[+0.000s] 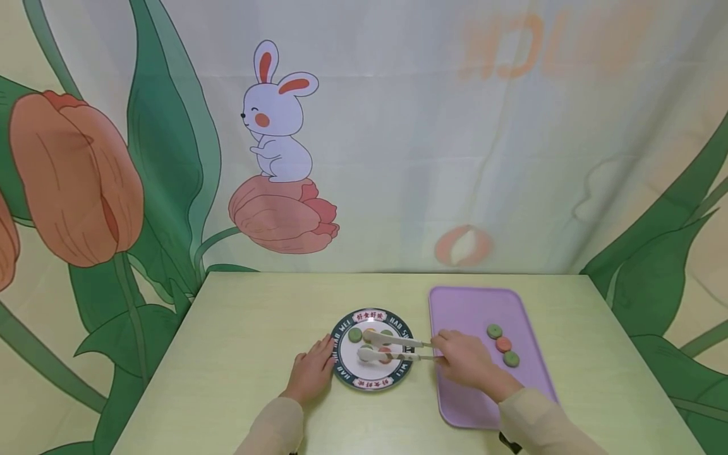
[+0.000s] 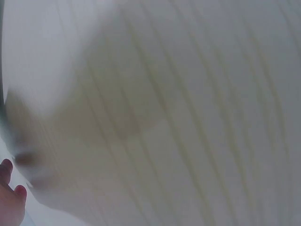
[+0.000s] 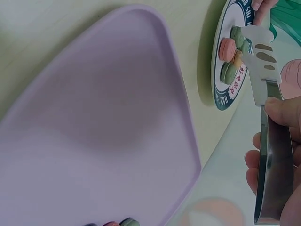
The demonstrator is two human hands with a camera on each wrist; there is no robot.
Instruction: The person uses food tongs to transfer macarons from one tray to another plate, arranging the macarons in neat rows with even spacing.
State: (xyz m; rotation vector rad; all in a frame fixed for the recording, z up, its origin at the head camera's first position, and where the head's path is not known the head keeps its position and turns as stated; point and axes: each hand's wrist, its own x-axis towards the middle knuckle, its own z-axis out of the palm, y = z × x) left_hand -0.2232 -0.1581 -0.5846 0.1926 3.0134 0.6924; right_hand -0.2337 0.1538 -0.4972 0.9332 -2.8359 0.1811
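Observation:
My right hand [image 1: 463,357] holds a pair of tongs [image 1: 398,341] with metal handles and white tips, pointing left over a round plate [image 1: 364,383]. The plate has a dark patterned border and bears several macarons, among them a green macaron [image 1: 355,335] and a pink macaron [image 3: 227,50]. The tong tips are spread over these macarons and partly cover them. In the right wrist view my thumb lies along the metal handle of the tongs [image 3: 277,155]. My left hand [image 1: 313,370] rests at the plate's left rim, fingertips touching it.
A purple tray [image 1: 472,303] lies right of the plate, under my right hand. Near its right side are a green macaron [image 1: 495,330], an orange-pink macaron [image 1: 503,344] and another green macaron [image 1: 511,359]. Behind the table [image 1: 256,316] hangs a printed curtain [image 1: 387,158].

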